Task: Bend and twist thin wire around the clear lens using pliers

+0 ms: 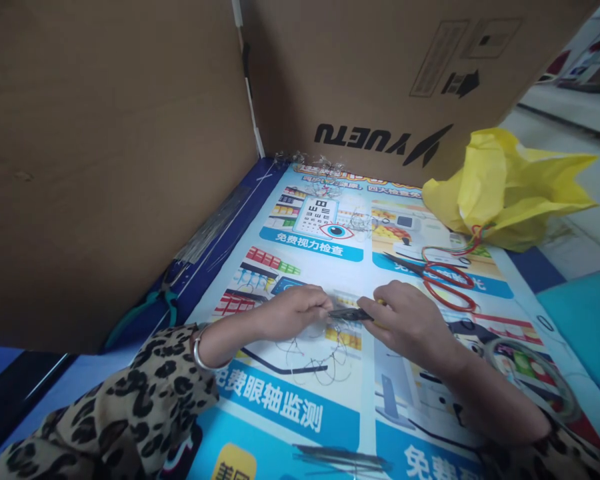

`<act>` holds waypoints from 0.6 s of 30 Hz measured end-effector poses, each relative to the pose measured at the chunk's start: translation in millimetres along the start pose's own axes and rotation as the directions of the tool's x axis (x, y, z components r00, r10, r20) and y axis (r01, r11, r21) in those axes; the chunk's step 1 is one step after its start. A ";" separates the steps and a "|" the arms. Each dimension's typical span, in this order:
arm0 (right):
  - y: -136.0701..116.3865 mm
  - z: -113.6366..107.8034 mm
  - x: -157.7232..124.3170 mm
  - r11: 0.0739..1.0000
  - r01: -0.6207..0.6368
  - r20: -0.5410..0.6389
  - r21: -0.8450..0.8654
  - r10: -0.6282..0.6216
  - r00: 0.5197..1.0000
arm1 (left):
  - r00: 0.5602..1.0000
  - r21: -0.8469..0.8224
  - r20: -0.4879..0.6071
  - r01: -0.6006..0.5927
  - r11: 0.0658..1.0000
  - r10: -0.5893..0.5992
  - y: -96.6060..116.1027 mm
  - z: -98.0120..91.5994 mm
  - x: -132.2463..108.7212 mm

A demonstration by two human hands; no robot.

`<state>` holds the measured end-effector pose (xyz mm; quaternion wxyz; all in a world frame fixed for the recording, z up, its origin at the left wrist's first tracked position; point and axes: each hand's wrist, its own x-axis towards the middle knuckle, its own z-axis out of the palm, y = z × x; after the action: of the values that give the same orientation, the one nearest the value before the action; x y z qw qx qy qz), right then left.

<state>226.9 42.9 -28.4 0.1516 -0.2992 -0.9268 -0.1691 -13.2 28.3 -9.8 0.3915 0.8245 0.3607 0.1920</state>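
Observation:
My right hand (413,323) is closed around pliers (349,314) with yellow on the handles; their dark jaws point left. Just left of the jaw tips, my left hand (297,311) pinches thin wire. Looped thin wires (325,363) show below it over the printed poster; whether they all join the pinched wire is unclear. The jaw tips almost meet my left fingertips, and what lies between them is too small to make out. Beyond my right hand lie scissors (450,283) with red handles.
Cardboard walls (340,80) stand behind and at left. A yellow bag (505,187) sits back right, a coil (530,373) at right. Teal-handled pliers (167,300) and wire strands (213,230) lie along the left. Dark cut wires (343,459) lie in front on the poster (350,407).

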 end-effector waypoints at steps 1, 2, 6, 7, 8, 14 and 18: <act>-0.1 -0.4 0.1 1.000 0.006 -0.003 -0.009 -0.006 1.000 | 1.000 -0.006 0.000 0.000 1.000 0.000 -0.1 -0.2 0.0; -0.4 -1.0 0.2 1.000 0.010 -0.007 -0.017 -0.010 1.000 | 1.000 -0.009 -0.001 0.002 1.000 -0.002 -0.2 -0.3 0.0; -1.7 -3.0 0.8 0.999 0.020 -0.007 -0.027 -0.021 1.000 | 1.000 0.008 -0.022 0.008 1.000 -0.008 0.4 -0.2 0.1; -2.0 -3.0 0.9 1.000 0.018 -0.003 -0.025 -0.018 1.000 | 0.999 0.016 -0.031 0.011 1.000 -0.011 0.9 0.0 0.1; -2.3 -2.8 0.9 1.000 0.014 0.002 -0.021 -0.014 1.000 | 0.999 0.022 -0.043 0.016 1.000 -0.015 1.4 0.2 0.1; -2.8 2.8 -1.6 1.000 -0.011 0.032 0.014 0.010 0.999 | 0.991 0.048 -0.128 0.036 0.998 -0.030 -0.1 4.1 -0.1; -2.7 6.4 -3.8 0.999 -0.019 0.022 0.034 0.018 1.000 | 0.984 0.052 -0.175 0.037 0.998 -0.027 -3.3 7.1 0.0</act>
<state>227.0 41.6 -36.2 0.1482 -0.3069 -0.9283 -0.1487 -10.4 26.1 -16.7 0.3386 0.8090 0.4119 0.2473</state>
